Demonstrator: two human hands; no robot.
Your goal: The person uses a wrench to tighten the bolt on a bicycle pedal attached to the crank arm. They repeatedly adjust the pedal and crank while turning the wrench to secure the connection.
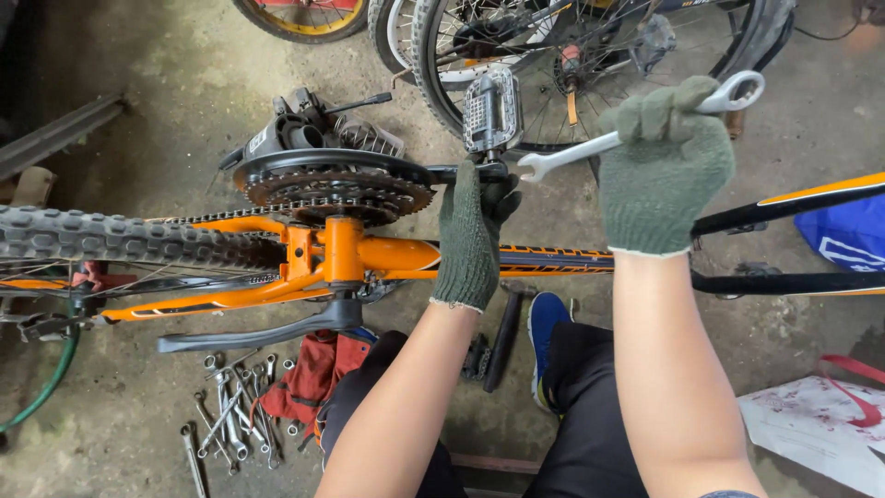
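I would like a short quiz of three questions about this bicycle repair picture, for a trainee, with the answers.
1. True or false: the right hand holds a silver wrench.
2. Which part does the left hand grip? A) the rear tyre B) the crank arm beside the pedal C) the green hose
3. Where do the spare wrenches lie?

Key
1. True; its open end sits at the pedal's axle.
2. B
3. On the concrete floor, beside a red cloth bag, below the orange frame.

Bicycle workshop: scattered wrenches (226,415), spare wheels (553,55), concrete floor (166,74).
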